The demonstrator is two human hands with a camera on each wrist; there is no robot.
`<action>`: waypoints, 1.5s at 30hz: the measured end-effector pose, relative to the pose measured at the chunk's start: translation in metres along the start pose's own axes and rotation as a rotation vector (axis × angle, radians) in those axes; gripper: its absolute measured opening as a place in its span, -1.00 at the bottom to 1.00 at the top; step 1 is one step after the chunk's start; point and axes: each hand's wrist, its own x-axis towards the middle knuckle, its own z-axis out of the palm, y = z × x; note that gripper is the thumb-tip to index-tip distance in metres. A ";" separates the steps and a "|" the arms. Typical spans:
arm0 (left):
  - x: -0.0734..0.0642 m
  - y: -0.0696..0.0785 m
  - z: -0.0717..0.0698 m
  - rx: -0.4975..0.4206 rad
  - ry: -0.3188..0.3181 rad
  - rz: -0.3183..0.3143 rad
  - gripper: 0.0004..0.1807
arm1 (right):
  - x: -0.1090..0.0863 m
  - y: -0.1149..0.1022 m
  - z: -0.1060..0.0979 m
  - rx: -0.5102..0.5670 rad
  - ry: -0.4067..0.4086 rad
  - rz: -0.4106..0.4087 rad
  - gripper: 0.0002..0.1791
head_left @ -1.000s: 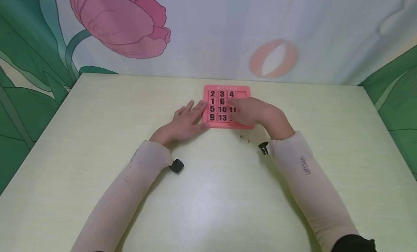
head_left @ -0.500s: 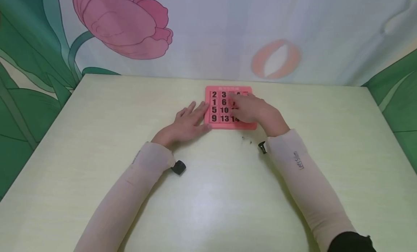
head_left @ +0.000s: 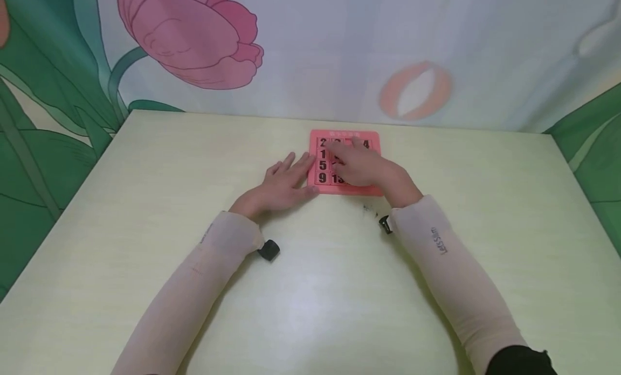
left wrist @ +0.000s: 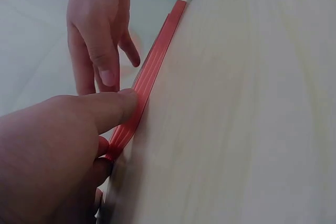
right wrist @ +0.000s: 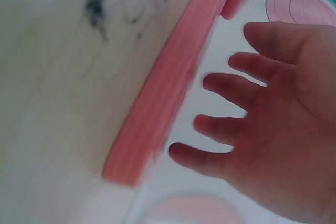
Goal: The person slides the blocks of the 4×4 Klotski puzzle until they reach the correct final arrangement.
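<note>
A pink number slide puzzle [head_left: 345, 133] lies flat near the back of the table. Its top row shows 2, a partly covered 3, a gap and 4 at the right end. My left hand [head_left: 283, 186] rests against its left edge with straight, spread fingers. In the left wrist view, the left thumb [left wrist: 113, 107] presses on the puzzle's side wall. My right hand [head_left: 361, 165] reaches over the number tiles with extended fingers, the foremost fingertip close to the 2 and 3. It hides much of the middle and right tiles. Spread fingers [right wrist: 228, 87] also show in the right wrist view.
The pale table [head_left: 310, 289] stretches around the puzzle. Small dark marks [head_left: 370, 209] spot its surface just in front of the puzzle. Behind stands a curtain [head_left: 315, 57] with a flower print. A small black device [head_left: 269, 250] sits at the left wrist.
My right hand has moved left across the puzzle. The 4 tile has slid one place right to the end of the top row, leaving a gap behind it. My left hand keeps its place.
</note>
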 end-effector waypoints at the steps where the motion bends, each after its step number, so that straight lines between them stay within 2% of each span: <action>1: 0.000 0.000 0.000 0.003 -0.002 0.000 -0.12 | 0.001 0.000 0.000 -0.011 -0.002 0.007 -0.33; 8: 0.002 0.002 -0.003 0.016 0.009 0.005 -0.12 | -0.007 0.000 -0.009 -0.139 0.050 0.198 -0.33; 10: 0.001 0.003 -0.003 0.012 0.007 0.007 -0.12 | -0.009 -0.002 -0.010 -0.141 0.051 0.186 -0.34; 15: 0.000 0.003 -0.001 0.007 0.001 -0.007 -0.12 | 0.001 -0.016 -0.004 -0.051 0.021 0.045 -0.36; 17: 0.000 0.004 0.001 0.013 -0.003 -0.010 -0.12 | 0.007 -0.020 -0.001 -0.022 0.009 0.030 -0.35; 21: 0.000 0.004 0.003 0.023 -0.006 -0.007 -0.11 | 0.014 -0.027 0.001 -0.056 -0.014 0.074 -0.31; 25: -0.002 0.004 0.002 0.031 -0.002 -0.011 -0.12 | 0.011 -0.029 -0.005 -0.180 0.021 0.184 -0.31; 27: -0.002 0.004 0.002 0.034 -0.001 -0.016 -0.13 | 0.008 -0.027 -0.008 -0.204 0.040 0.212 -0.36; 29: -0.001 0.005 0.001 0.032 -0.004 -0.017 -0.13 | 0.007 -0.024 -0.008 -0.190 0.031 0.197 -0.39; 32: 0.000 0.004 0.001 0.025 -0.009 -0.010 -0.12 | 0.007 -0.025 -0.006 -0.166 -0.002 0.112 -0.46; 34: 0.000 0.004 0.001 0.019 -0.010 -0.007 -0.11 | 0.009 -0.027 -0.004 -0.174 -0.012 0.083 -0.46; 38: 0.000 0.004 0.001 0.012 -0.008 -0.006 -0.10 | 0.011 -0.029 0.000 -0.186 0.006 0.100 -0.48; 45: 0.000 0.004 0.001 0.017 0.003 -0.002 -0.11 | 0.014 -0.030 0.005 -0.209 0.004 0.155 -0.41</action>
